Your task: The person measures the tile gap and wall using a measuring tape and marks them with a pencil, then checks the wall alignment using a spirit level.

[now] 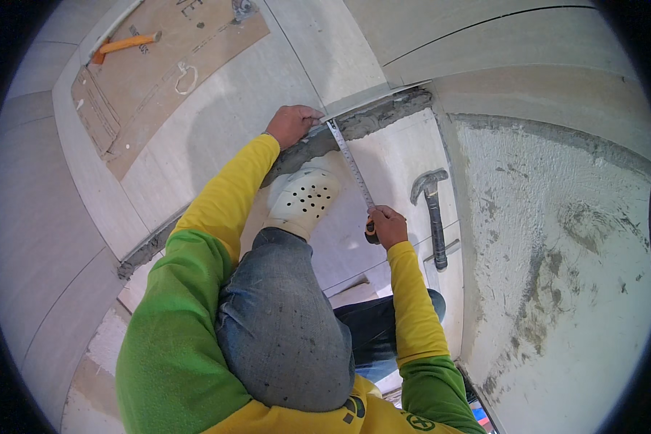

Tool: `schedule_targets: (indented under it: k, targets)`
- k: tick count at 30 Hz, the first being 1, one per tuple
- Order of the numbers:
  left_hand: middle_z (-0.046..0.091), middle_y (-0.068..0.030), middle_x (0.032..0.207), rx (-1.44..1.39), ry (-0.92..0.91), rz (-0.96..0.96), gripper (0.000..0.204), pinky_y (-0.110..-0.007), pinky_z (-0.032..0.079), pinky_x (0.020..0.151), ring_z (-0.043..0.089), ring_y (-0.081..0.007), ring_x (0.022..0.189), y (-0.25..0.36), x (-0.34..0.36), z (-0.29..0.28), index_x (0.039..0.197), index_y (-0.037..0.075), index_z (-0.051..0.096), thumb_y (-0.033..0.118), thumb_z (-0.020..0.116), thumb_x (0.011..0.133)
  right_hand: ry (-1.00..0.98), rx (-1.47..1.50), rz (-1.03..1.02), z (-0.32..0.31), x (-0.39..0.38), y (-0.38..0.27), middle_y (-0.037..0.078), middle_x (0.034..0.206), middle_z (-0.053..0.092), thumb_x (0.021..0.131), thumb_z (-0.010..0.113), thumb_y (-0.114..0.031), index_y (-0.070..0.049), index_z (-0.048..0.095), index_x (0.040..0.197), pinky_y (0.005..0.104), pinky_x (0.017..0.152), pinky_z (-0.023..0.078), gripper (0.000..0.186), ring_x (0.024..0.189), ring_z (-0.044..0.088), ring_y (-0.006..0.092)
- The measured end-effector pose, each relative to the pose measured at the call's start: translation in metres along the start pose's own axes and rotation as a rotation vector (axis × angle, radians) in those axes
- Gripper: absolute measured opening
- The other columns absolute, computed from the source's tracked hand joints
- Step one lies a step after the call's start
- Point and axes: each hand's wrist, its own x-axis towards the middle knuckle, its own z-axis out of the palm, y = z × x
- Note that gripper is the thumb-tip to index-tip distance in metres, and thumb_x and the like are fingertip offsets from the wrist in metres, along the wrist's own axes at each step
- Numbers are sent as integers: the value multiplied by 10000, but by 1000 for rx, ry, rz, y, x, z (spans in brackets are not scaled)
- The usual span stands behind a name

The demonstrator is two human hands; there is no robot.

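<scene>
My left hand [294, 124] is pinched at the upper tile edge [365, 100], beside the hooked end of a metal tape [351, 163]; what its fingertips grip is unclear. The tape runs down to an orange-and-black tape measure case [371, 230], held in my right hand [389, 226]. Below that edge runs a band of rough grey mortar [383, 112]. My foot in a white perforated clog [304, 199] rests on the lower tiled step [405, 152]. A claw hammer [432, 217] with a dark handle lies right of my right hand.
A brown cardboard sheet [152, 101] lies on the upper tiles at back left, with an orange-handled tool [123, 45] on it. A rough white wall [557, 253] with grey smears borders the step at right. Pale tiles [43, 202] extend along the left.
</scene>
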Motion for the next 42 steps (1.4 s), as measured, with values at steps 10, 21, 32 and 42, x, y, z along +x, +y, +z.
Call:
schedule_targets:
  k: [10, 21, 32, 42]
  targets:
    - [666, -146, 1036, 23, -32, 6, 216, -373, 500, 856, 638, -327, 930, -6, 0, -1, 1046, 116, 692, 155, 588, 861, -51, 67, 54, 0, -4, -9, 37, 685, 639, 851, 586, -260, -26, 673, 824, 267, 629, 491, 251, 632, 608, 124]
    - [670, -147, 1018, 12, -30, -1, 202, -361, 504, 838, 643, -314, 923, -8, 1, 1, 1039, 118, 694, 160, 611, 860, -46, 54, 28, 1, -1, -3, 33, 693, 643, 856, 587, -264, -24, 672, 843, 265, 631, 490, 255, 634, 600, 118]
    - [670, -149, 1015, 31, -21, 35, 209, -361, 507, 829, 644, -321, 903, -5, 1, -1, 1039, 120, 694, 148, 610, 849, -25, 6, -13, 2, 5, 7, 56, 712, 656, 852, 596, -281, -17, 685, 876, 281, 653, 492, 279, 657, 610, 142]
    - [669, -149, 1013, 55, -15, 67, 219, -366, 507, 830, 643, -320, 900, -7, 0, -1, 1047, 119, 692, 165, 620, 846, -51, 22, 13, 2, 5, 8, 66, 715, 654, 854, 591, -280, -15, 682, 872, 285, 648, 495, 280, 650, 615, 149]
